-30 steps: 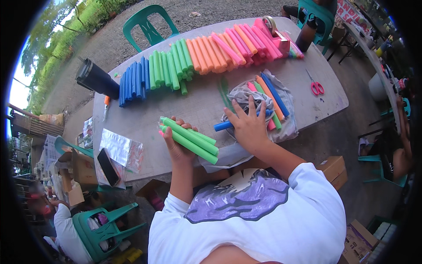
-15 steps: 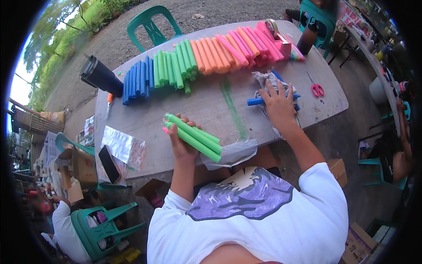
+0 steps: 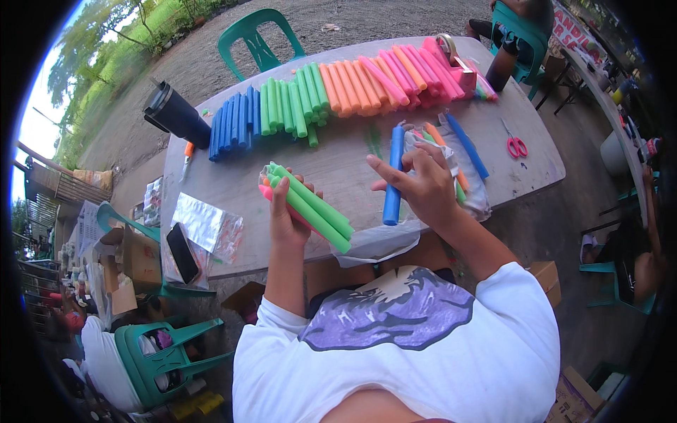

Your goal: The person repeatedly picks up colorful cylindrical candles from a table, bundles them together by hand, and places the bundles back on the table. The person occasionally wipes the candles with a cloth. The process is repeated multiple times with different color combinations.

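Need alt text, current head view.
Someone's left hand grips green and pink candles; their right hand holds a blue candle over a table. Beyond lies a row of blue, green, orange and pink candles; scissors lie to the right.

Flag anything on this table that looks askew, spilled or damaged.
One pink stick lies slanted across the orange sticks in the row, out of line with its neighbours. A green smear stains the tabletop nearer the person. No breakage is evident.
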Tool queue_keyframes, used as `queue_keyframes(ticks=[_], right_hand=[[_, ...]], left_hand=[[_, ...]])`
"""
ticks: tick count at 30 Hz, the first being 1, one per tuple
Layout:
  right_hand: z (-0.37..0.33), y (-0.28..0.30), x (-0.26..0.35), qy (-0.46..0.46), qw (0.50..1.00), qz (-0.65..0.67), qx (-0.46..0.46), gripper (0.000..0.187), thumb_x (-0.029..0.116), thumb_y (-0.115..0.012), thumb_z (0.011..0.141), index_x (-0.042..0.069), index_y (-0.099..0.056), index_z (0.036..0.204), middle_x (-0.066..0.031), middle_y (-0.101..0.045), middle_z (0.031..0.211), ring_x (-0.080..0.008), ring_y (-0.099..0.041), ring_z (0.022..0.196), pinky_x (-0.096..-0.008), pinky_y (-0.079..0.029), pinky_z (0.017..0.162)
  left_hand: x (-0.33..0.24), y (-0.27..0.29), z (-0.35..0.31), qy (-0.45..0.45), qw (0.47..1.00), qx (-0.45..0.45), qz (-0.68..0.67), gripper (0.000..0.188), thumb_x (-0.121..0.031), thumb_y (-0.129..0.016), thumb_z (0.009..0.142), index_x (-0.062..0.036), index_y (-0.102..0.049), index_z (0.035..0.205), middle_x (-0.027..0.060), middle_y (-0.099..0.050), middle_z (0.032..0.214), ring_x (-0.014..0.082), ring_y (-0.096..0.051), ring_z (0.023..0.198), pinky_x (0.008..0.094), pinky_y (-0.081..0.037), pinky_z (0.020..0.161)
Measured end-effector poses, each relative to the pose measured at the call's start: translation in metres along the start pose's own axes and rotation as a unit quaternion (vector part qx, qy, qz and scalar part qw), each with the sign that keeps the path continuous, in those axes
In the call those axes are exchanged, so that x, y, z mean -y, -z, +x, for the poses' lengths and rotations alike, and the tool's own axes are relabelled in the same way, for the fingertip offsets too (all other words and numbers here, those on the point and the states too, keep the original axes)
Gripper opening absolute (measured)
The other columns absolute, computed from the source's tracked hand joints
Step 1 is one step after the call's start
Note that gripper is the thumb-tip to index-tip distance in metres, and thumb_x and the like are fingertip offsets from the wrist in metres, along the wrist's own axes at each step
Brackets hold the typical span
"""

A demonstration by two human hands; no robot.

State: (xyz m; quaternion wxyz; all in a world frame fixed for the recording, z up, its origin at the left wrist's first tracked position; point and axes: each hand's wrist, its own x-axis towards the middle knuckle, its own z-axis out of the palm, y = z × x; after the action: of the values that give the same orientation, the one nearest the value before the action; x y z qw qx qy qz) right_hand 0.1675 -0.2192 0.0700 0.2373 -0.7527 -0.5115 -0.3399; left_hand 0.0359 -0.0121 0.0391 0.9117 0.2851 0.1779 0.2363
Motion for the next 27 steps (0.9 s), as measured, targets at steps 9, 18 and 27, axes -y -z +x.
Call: queue_keyframes(ticks=[9, 18, 27], right_hand=[[0.028, -0.047, 0.035, 0.110, 0.912, 0.311, 0.244, 0.090, 0.008, -0.066, 0.074, 0.021, -0.020, 0.149, -0.0231, -0.037, 0.142, -0.0376, -0.042, 0.128, -0.0411, -0.038, 0.104], [0.021, -0.068, 0.085, -0.150, 0.840, 0.519, 0.054, 0.092, 0.031, -0.072, 0.080, 0.003, -0.012, 0.144, -0.0247, -0.047, 0.123, -0.0381, -0.052, 0.113, -0.0418, -0.038, 0.100], [-0.003, -0.083, 0.077, -0.210, 0.795, 0.568, 0.044, 0.097, 0.046, -0.083, 0.063, 0.008, -0.028, 0.134, -0.0191, -0.046, 0.129, -0.0355, -0.049, 0.118, -0.0437, -0.040, 0.098]], left_hand=[[-0.005, -0.022, 0.004, -0.117, 0.987, 0.030, 0.108, 0.029, -0.009, -0.067, 0.085, -0.0067, -0.050, 0.109, 0.0028, -0.058, 0.096, 0.0127, -0.061, 0.085, 0.0287, -0.053, 0.074], [0.009, -0.043, -0.014, -0.305, 0.898, -0.016, 0.316, 0.052, -0.008, -0.079, 0.075, -0.0047, -0.045, 0.115, 0.0042, -0.058, 0.102, 0.0123, -0.059, 0.092, 0.0271, -0.051, 0.079], [0.029, -0.014, -0.001, -0.222, 0.931, 0.093, 0.276, 0.067, -0.019, -0.086, 0.065, -0.0039, -0.046, 0.117, 0.0046, -0.055, 0.109, 0.0149, -0.057, 0.095, 0.0294, -0.048, 0.083]])
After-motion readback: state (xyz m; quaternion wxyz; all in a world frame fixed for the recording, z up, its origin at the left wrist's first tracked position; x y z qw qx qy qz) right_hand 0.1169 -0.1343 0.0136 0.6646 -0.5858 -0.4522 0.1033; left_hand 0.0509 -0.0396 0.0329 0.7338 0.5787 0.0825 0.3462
